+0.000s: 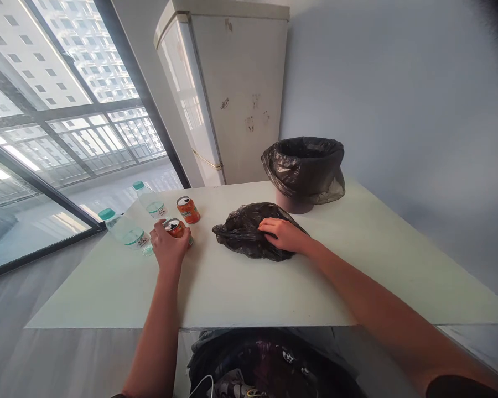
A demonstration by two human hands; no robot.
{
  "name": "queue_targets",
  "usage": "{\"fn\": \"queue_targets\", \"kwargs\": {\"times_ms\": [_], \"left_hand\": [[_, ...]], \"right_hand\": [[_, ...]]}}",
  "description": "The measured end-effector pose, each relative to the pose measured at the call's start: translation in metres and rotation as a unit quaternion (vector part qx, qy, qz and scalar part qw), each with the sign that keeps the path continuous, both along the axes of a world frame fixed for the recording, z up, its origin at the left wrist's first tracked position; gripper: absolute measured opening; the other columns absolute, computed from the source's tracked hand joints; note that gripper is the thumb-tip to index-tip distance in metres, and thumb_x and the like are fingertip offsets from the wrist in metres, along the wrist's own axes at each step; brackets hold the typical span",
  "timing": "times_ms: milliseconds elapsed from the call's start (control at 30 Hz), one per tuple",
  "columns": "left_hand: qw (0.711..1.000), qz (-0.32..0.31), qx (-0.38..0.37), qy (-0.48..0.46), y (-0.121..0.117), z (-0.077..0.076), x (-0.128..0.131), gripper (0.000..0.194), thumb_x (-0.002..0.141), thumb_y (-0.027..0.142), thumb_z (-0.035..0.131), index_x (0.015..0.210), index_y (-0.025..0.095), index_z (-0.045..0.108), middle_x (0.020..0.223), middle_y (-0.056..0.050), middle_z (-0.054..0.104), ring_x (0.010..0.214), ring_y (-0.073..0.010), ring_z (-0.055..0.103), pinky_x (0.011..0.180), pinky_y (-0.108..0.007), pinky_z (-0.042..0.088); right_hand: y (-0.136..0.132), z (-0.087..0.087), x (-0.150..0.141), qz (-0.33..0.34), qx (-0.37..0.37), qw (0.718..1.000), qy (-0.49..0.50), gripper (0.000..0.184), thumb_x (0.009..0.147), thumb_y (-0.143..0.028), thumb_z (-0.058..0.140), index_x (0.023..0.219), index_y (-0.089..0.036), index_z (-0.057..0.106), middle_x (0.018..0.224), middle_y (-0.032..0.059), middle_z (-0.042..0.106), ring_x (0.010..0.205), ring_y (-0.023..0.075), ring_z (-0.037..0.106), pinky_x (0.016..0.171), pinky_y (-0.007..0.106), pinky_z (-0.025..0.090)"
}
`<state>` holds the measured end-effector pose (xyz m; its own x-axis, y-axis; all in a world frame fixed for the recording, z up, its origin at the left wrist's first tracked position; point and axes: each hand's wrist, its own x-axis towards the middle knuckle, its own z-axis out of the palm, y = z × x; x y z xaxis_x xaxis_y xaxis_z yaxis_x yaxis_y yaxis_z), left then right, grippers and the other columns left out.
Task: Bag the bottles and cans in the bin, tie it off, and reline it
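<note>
On the left of the table, my left hand is wrapped around an orange soda can that stands upright. Just behind it stands a second orange soda can with its top opened. My right hand rests on a crumpled black plastic bag lying mid-table, its fingers closed on the bag's upper edge. What the bag holds, if anything, is hidden. Two clear plastic bottles with green caps, a nearer bottle and a farther bottle, are left of the cans.
A trash bin lined with a black bag stands at the back right of the white table. Beyond the table is a white refrigerator. Glass doors are at the left, a wall at the right.
</note>
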<state>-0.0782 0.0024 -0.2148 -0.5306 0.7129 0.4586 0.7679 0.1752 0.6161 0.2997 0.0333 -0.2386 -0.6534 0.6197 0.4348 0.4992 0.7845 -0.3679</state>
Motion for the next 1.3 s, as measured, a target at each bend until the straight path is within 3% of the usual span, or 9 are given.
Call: {"fn": "queue_targets", "kwargs": {"times_ms": [300, 467, 633, 733, 800, 933, 1100, 1200, 1300], "left_hand": [[0.994, -0.027, 0.105, 0.032, -0.005, 0.006, 0.002, 0.068, 0.079, 0.035, 0.078, 0.140, 0.021, 0.054, 0.130, -0.015, 0.059, 0.136, -0.0383, 0.052, 0.117, -0.058, 0.042], [0.964, -0.078, 0.245, 0.070, -0.015, 0.015, 0.019, 0.029, 0.095, 0.034, 0.062, 0.119, 0.019, 0.062, 0.120, -0.014, 0.067, 0.123, -0.0302, 0.062, 0.112, -0.049, 0.047], [0.936, -0.348, 0.005, -0.058, -0.013, -0.002, 0.052, 0.043, 0.092, 0.048, 0.072, 0.127, 0.024, 0.061, 0.113, -0.008, 0.077, 0.100, -0.0247, 0.074, 0.094, -0.042, 0.058], [0.910, -0.388, -0.123, -0.082, -0.008, -0.019, 0.073, 0.061, 0.079, 0.056, 0.085, 0.127, 0.026, 0.062, 0.122, -0.012, 0.078, 0.114, -0.0333, 0.073, 0.100, -0.050, 0.056], [0.899, -0.398, -0.161, -0.081, -0.003, -0.027, 0.087, 0.065, 0.067, 0.057, 0.093, 0.116, 0.024, 0.066, 0.121, -0.015, 0.078, 0.117, -0.0382, 0.071, 0.104, -0.055, 0.053], [0.870, -0.443, -0.157, -0.151, 0.015, -0.033, 0.125, 0.076, 0.055, 0.055, 0.100, 0.116, 0.022, 0.068, 0.124, -0.018, 0.076, 0.119, -0.0396, 0.070, 0.102, -0.053, 0.054], [0.787, -0.515, -0.116, -0.320, 0.041, -0.040, 0.167, 0.061, 0.063, 0.052, 0.097, 0.105, 0.018, 0.070, 0.108, -0.014, 0.078, 0.098, -0.0284, 0.073, 0.089, -0.043, 0.058], [0.751, -0.520, -0.090, -0.397, 0.050, -0.037, 0.161, 0.049, 0.071, 0.055, 0.091, 0.092, 0.017, 0.068, 0.089, -0.007, 0.074, 0.084, -0.0202, 0.071, 0.082, -0.035, 0.057], [0.767, -0.498, -0.029, -0.404, 0.055, -0.028, 0.135, 0.041, 0.083, 0.055, 0.082, 0.093, 0.018, 0.069, 0.092, -0.005, 0.072, 0.091, -0.0175, 0.071, 0.086, -0.032, 0.056]], "right_hand": [[-0.001, 0.005, 0.004, -0.018, -0.058, 0.996, 0.067, 0.046, 0.080, 0.001, 0.051, 0.109, -0.020, 0.080, 0.105, 0.0056, 0.081, 0.097, 0.0228, 0.076, 0.093, 0.035, 0.058], [-0.008, 0.020, 0.003, 0.025, -0.170, 0.967, 0.188, 0.029, 0.079, -0.006, 0.052, 0.088, -0.018, 0.078, 0.083, 0.0010, 0.076, 0.079, 0.0173, 0.070, 0.079, 0.027, 0.054], [-0.015, 0.031, 0.003, 0.038, -0.316, 0.836, 0.448, 0.010, 0.083, -0.029, 0.071, 0.078, -0.021, 0.068, 0.074, -0.0023, 0.066, 0.066, 0.0147, 0.062, 0.066, 0.027, 0.053], [-0.013, 0.035, 0.008, -0.025, -0.317, 0.731, 0.604, 0.029, 0.077, -0.044, 0.081, 0.082, -0.025, 0.059, 0.067, -0.0059, 0.058, 0.059, 0.0148, 0.057, 0.063, 0.031, 0.056], [-0.009, 0.036, 0.013, -0.048, -0.298, 0.703, 0.644, 0.035, 0.076, -0.048, 0.082, 0.082, -0.027, 0.055, 0.067, -0.0060, 0.055, 0.061, 0.0162, 0.058, 0.068, 0.035, 0.060], [-0.002, 0.034, 0.020, -0.061, -0.279, 0.711, 0.643, 0.034, 0.078, -0.049, 0.079, 0.080, -0.027, 0.053, 0.068, -0.0041, 0.054, 0.068, 0.0194, 0.061, 0.077, 0.042, 0.062], [0.001, 0.030, 0.021, -0.067, -0.301, 0.666, 0.680, 0.034, 0.070, -0.037, 0.083, 0.081, -0.026, 0.053, 0.071, -0.0054, 0.057, 0.070, 0.0181, 0.062, 0.082, 0.042, 0.063], [0.004, 0.029, 0.022, -0.083, -0.299, 0.673, 0.671, 0.031, 0.070, -0.034, 0.081, 0.084, -0.026, 0.055, 0.072, -0.0053, 0.061, 0.071, 0.0187, 0.065, 0.080, 0.041, 0.064], [0.007, 0.027, 0.023, -0.122, -0.295, 0.675, 0.665, 0.031, 0.068, -0.034, 0.080, 0.090, -0.026, 0.060, 0.076, -0.0035, 0.067, 0.076, 0.0220, 0.070, 0.077, 0.042, 0.064]]}}
